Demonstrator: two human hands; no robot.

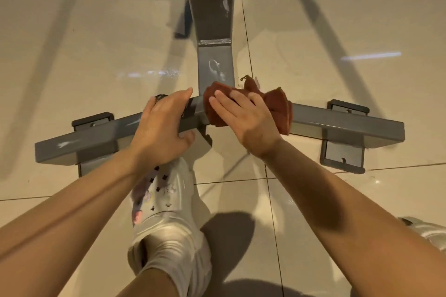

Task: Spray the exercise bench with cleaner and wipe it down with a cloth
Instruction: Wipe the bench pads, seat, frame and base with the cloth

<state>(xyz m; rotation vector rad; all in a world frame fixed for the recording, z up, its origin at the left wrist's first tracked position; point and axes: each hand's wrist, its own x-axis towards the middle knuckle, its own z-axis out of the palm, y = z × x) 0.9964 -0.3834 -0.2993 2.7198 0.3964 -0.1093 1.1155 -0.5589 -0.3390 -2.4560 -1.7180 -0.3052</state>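
Observation:
I look down at the bench's grey metal base: a floor crossbar [337, 123] joined to a central beam [214, 62] that runs away from me. White smears show on the beam and on the bar's left end. A rust-brown cloth [280, 106] is draped over the crossbar just right of the joint. My right hand [243, 118] lies flat on the cloth, fingers straight, and presses it against the bar. My left hand [161, 128] grips the crossbar left of the joint, fingers over the top and thumb underneath. A small dark item shows behind its knuckles; what it is I cannot tell. No spray bottle is visible.
Glossy beige floor tiles surround the frame. My white shoe [169, 190] stands right against the crossbar below my left hand, and part of another shoe [424, 229] shows at the right edge. Black-edged foot plates [342, 154] sit under each end of the bar.

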